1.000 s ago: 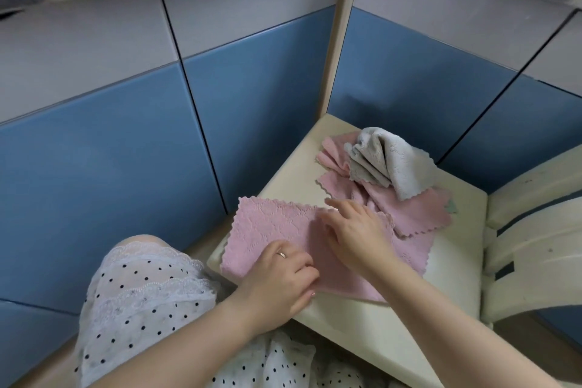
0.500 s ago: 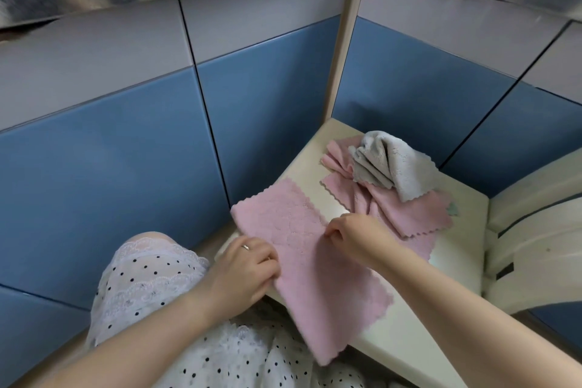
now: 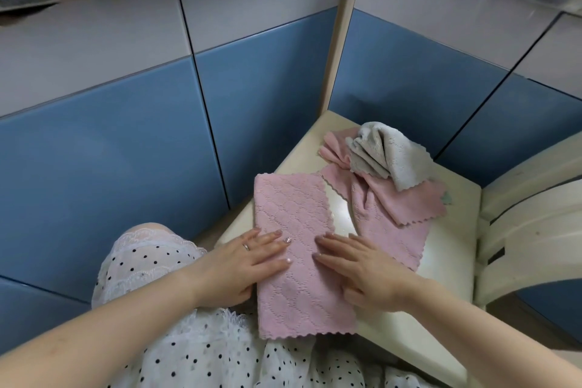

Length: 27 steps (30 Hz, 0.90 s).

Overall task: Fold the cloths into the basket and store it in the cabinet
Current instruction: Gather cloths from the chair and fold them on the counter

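Observation:
A pink cloth [image 3: 294,217] lies folded into a long strip on the cream seat [image 3: 447,249], its near end hanging over the front edge. My left hand [image 3: 252,264] lies flat on its left side, fingers spread. On the strip's right side my right hand [image 3: 359,271] presses flat too. Behind, a crumpled pink cloth [image 3: 390,208] lies spread on the seat, with a bunched grey cloth [image 3: 390,157] on top of it. No basket is in view.
Blue and grey cabinet doors [image 3: 132,142] form a corner right behind the seat. The cream backrest of the chair [image 3: 535,217] curves along the right. My lap in a white dotted dress [image 3: 195,340] is below the seat's near edge.
The pink cloth was lifted by one edge, folded over, and laid back down as a narrower strip. Both hands went from pinching it to lying flat on it.

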### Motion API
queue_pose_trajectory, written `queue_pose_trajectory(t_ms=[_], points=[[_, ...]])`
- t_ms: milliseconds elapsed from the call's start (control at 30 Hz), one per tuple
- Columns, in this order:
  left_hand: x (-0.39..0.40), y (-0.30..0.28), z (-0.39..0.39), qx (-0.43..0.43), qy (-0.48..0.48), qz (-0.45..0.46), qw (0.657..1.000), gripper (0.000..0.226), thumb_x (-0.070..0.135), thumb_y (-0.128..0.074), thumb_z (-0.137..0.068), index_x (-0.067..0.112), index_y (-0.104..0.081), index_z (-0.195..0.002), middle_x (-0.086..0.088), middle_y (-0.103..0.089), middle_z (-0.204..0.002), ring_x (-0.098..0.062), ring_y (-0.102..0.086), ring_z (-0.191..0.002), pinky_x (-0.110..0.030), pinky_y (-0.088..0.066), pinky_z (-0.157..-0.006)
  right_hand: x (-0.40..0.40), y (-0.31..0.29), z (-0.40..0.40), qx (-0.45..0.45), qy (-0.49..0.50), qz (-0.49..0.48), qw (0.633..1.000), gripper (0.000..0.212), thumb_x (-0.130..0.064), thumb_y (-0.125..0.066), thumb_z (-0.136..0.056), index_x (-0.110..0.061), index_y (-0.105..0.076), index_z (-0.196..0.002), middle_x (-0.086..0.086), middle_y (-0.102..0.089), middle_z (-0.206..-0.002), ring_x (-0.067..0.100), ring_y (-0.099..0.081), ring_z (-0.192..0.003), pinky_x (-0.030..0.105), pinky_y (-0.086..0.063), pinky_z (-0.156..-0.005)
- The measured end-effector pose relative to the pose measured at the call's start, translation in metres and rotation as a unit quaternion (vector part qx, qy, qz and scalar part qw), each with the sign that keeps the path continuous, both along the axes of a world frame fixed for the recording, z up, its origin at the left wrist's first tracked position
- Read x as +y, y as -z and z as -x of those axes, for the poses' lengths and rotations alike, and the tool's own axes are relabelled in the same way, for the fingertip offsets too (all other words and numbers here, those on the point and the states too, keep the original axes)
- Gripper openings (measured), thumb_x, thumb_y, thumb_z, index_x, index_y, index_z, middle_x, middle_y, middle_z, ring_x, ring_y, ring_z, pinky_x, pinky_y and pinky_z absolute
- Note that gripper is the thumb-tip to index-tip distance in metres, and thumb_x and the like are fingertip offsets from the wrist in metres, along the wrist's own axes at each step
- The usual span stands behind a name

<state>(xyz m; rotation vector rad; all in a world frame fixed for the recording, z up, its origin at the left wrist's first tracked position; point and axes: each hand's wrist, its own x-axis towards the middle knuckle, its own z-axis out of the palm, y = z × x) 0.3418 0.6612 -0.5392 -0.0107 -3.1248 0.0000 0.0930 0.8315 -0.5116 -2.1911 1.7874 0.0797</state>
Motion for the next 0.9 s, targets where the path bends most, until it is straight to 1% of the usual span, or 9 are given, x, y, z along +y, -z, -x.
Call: queue_pose_trajectory(t_ms=[100,200,333,400,633,700,767,867,900], points=[[0.008,0.014,0.009,0.005,0.013,0.028,0.999,0.075,0.016,-0.072,-0.071,0.024,-0.041,-0.139,-0.007,-0.041,-0.147,-0.025,-0.04,-0.135,-0.045,-0.03,-0.112,0.011,0.004,-0.006,0.016,-0.008,-0.01,1.0,0.075,-0.038,-0.036,-0.08,-0.032,-0.011,-0.15,-0.002,0.0,-0.158,0.013,0.008,-0.145,0.047,-0.001,-0.117],[0.008,0.026,0.01,0.042,0.027,0.032,0.998,0.058,0.013,-0.053,-0.086,0.025,-0.038,-0.141,-0.005,-0.036,-0.15,-0.024,-0.037,-0.136,-0.043,-0.026,-0.114,0.025,0.005,-0.008,0.044,-0.023,-0.032,0.998,0.083,-0.048,-0.041,-0.079,-0.035,0.001,-0.15,0.002,0.008,-0.158,0.017,0.014,-0.145,0.05,0.007,-0.115],[0.001,0.03,0.009,0.06,0.043,0.017,0.997,0.048,0.013,-0.038,-0.094,0.026,-0.042,-0.14,-0.003,-0.037,-0.15,-0.024,-0.038,-0.136,-0.046,-0.033,-0.11,0.037,0.016,-0.014,0.116,-0.049,0.033,0.991,0.1,-0.067,-0.05,-0.067,-0.027,-0.012,-0.151,0.014,-0.016,-0.156,0.029,-0.017,-0.144,0.058,-0.018,-0.113],[0.001,0.03,0.01,0.064,0.047,0.012,0.997,0.047,0.014,-0.037,-0.095,0.025,-0.042,-0.14,-0.003,-0.038,-0.149,-0.023,-0.038,-0.136,-0.047,-0.034,-0.109,0.04,0.025,-0.024,0.119,-0.033,0.056,0.991,0.102,-0.063,-0.058,-0.063,-0.026,-0.019,-0.15,0.015,-0.027,-0.153,0.03,-0.028,-0.14,0.056,-0.024,-0.108],[-0.007,0.019,0.011,0.015,0.056,-0.108,0.993,0.049,0.027,-0.041,-0.094,0.023,-0.036,-0.142,0.0,-0.039,-0.148,-0.016,-0.031,-0.139,-0.039,-0.017,-0.117,0.043,0.039,-0.038,-0.032,0.088,0.166,0.982,0.053,-0.034,-0.055,-0.08,-0.033,-0.046,-0.132,-0.001,-0.044,-0.144,0.014,-0.034,-0.137,0.051,-0.029,-0.111],[-0.005,0.011,0.014,-0.005,0.012,-0.206,0.978,0.05,0.028,-0.038,-0.094,0.023,-0.036,-0.144,0.005,-0.037,-0.149,-0.006,-0.022,-0.14,-0.031,-0.008,-0.118,0.042,0.035,-0.038,-0.168,0.178,0.179,0.953,0.042,-0.045,-0.064,-0.077,-0.038,-0.054,-0.118,-0.015,-0.052,-0.135,0.001,-0.041,-0.13,0.045,-0.033,-0.11],[-0.002,0.003,0.016,-0.004,-0.048,-0.299,0.953,0.047,0.025,-0.039,-0.095,0.023,-0.04,-0.141,0.009,-0.04,-0.146,0.002,-0.025,-0.136,-0.019,-0.008,-0.115,0.038,0.025,-0.042,-0.333,0.285,0.146,0.887,0.045,-0.063,-0.066,-0.069,-0.038,-0.063,-0.107,-0.024,-0.061,-0.121,-0.004,-0.052,-0.117,0.036,-0.04,-0.104],[-0.001,-0.01,0.021,0.07,-0.188,-0.43,0.88,0.033,0.018,-0.054,-0.093,0.031,-0.059,-0.123,0.025,-0.057,-0.122,0.006,-0.049,-0.118,-0.006,-0.033,-0.098,0.021,0.006,-0.05,-0.413,0.401,0.172,0.8,0.011,-0.031,-0.068,-0.074,-0.036,-0.066,-0.084,-0.018,-0.07,-0.082,0.003,-0.065,-0.081,0.021,-0.051,-0.072],[0.001,-0.014,0.024,0.114,-0.229,-0.478,0.84,0.029,0.015,-0.059,-0.091,0.035,-0.063,-0.113,0.031,-0.061,-0.112,0.007,-0.054,-0.111,-0.006,-0.038,-0.091,0.012,0.004,-0.048,-0.403,0.432,0.196,0.782,0.019,-0.018,-0.063,-0.082,-0.035,-0.062,-0.074,-0.016,-0.066,-0.068,0.007,-0.06,-0.071,0.016,-0.045,-0.06]])
